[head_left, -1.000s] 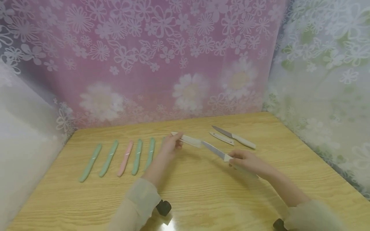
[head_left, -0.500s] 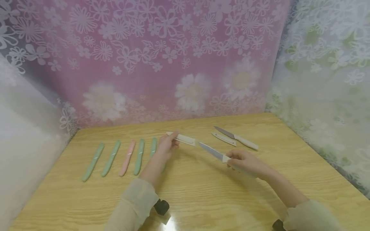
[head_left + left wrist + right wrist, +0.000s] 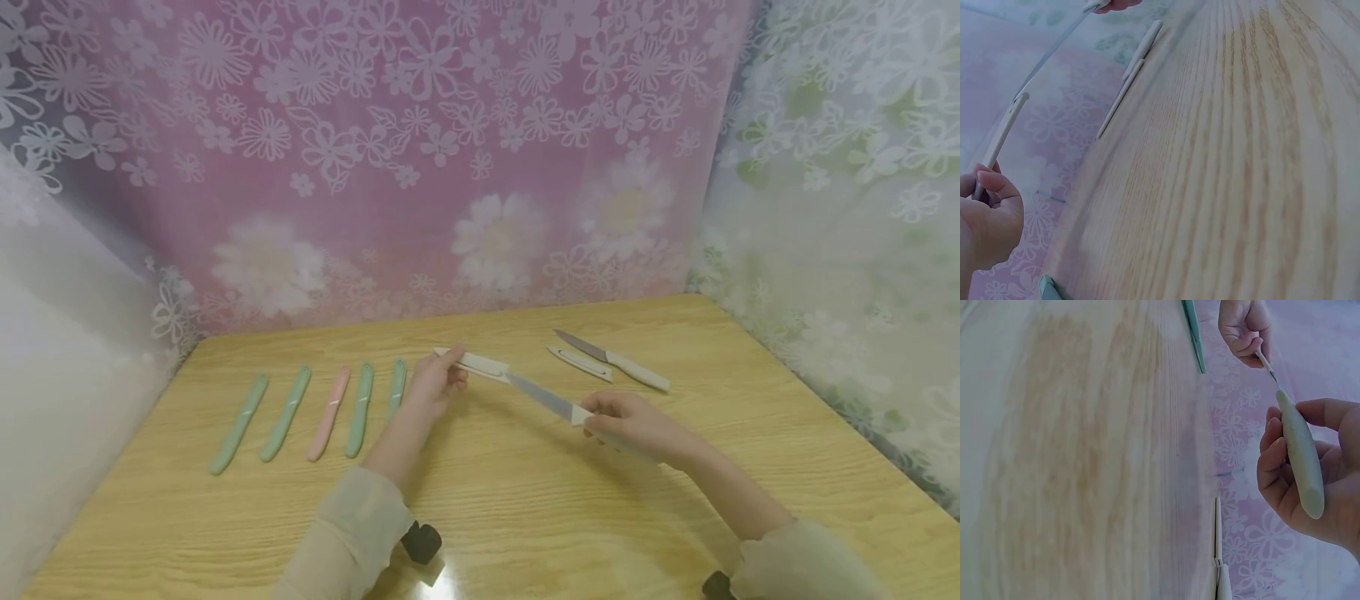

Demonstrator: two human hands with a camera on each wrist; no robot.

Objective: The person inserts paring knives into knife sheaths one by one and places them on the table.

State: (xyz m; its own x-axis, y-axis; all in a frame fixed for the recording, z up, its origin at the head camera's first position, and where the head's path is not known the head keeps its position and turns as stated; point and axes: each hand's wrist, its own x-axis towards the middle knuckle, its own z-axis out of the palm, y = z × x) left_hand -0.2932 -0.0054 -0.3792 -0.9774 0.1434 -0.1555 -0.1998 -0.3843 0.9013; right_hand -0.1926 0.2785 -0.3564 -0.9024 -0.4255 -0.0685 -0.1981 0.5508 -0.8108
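Note:
My left hand (image 3: 435,382) pinches a white knife sheath (image 3: 483,367) between thumb and fingers, its mouth facing right. My right hand (image 3: 628,423) grips a knife by its white handle (image 3: 1302,456), the blade (image 3: 542,395) pointing left toward the sheath. The blade's tip is at the sheath's mouth; in the left wrist view the sheath (image 3: 1004,131) and blade (image 3: 1054,55) meet there. How far the tip is inside I cannot tell. Both are held above the table. Behind the right hand lie a second white-handled knife (image 3: 637,372) and its separate white sheath (image 3: 580,363).
On the left of the wooden table (image 3: 510,517) several sheathed knives lie in a row, green ones (image 3: 240,425) and a pink one (image 3: 328,414). My left forearm partly covers the rightmost green knife (image 3: 397,387). Flowered curtains (image 3: 420,167) hang behind and beside the table.
Half a second ago a small gap separated the blade's tip from the sheath; now they meet. The right hand has moved slightly left with the knife, while the left hand has barely moved.

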